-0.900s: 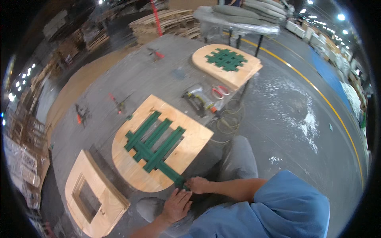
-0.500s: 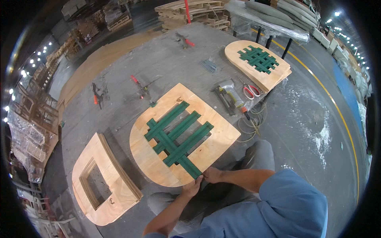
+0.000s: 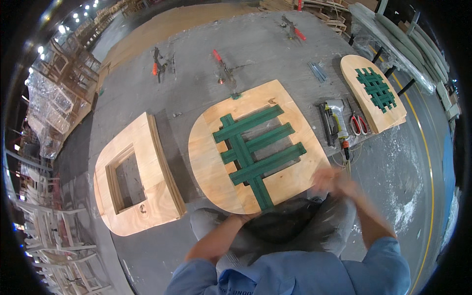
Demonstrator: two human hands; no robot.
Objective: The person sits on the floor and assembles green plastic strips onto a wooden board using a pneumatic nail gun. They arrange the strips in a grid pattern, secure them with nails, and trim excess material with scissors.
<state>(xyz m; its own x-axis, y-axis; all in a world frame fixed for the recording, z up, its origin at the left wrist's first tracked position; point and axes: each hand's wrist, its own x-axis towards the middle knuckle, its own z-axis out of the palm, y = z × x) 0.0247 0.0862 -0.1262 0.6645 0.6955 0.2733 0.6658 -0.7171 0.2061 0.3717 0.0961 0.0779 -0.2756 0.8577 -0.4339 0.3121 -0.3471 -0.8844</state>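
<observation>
At the left edge of a gray worktable (image 3: 187,42) lie stacked plywood frames (image 3: 156,177). By the table's near edge, a person's left hand (image 3: 247,217), its grip mostly hidden, meets the underside of a plywood panel (image 3: 209,160) crossed with green webbing straps (image 3: 244,156). The blurred right hand (image 3: 330,181) is at the panel's near-right corner, its hold unclear. Steady support and flat, taut straps would likely serve best. A staple gun (image 3: 339,118) and red-handled scissors (image 3: 358,124) lie toward the table's right edge.

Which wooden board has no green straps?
The left board, atop its stack: its opening is bare, while green straps cross the middle board and the right board.
</observation>
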